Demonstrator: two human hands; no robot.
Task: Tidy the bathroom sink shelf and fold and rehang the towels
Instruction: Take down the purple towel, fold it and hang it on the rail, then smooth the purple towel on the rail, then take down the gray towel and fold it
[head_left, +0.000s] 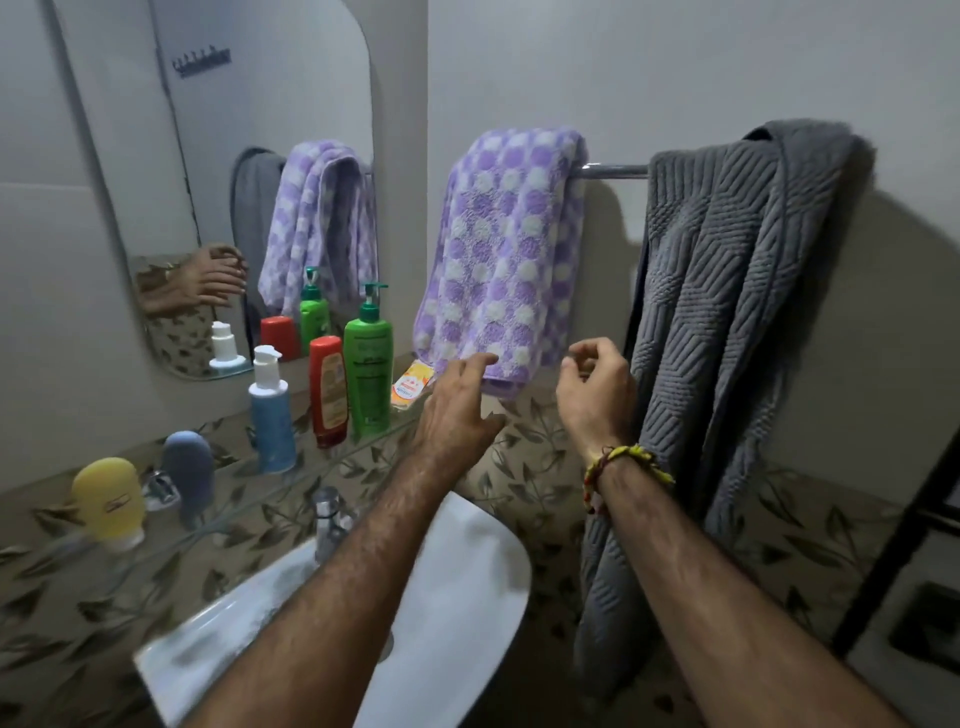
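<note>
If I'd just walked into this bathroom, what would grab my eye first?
Probably the purple dotted towel, folded over the rail, with the left hand and right hand reaching at its lower edge. Beside it on the right hangs a long grey towel. Left of them, bright bottles line the glass shelf, the green bottle tallest.

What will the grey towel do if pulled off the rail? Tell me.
The grey towel would likely go floppy, since it hangs in loose folds over the rail. It looks thick and quilted, so probably fairly heavy. Its long drop may drag.

Folded purple towel (506, 254) and grey towel (717, 291) hang.
</note>
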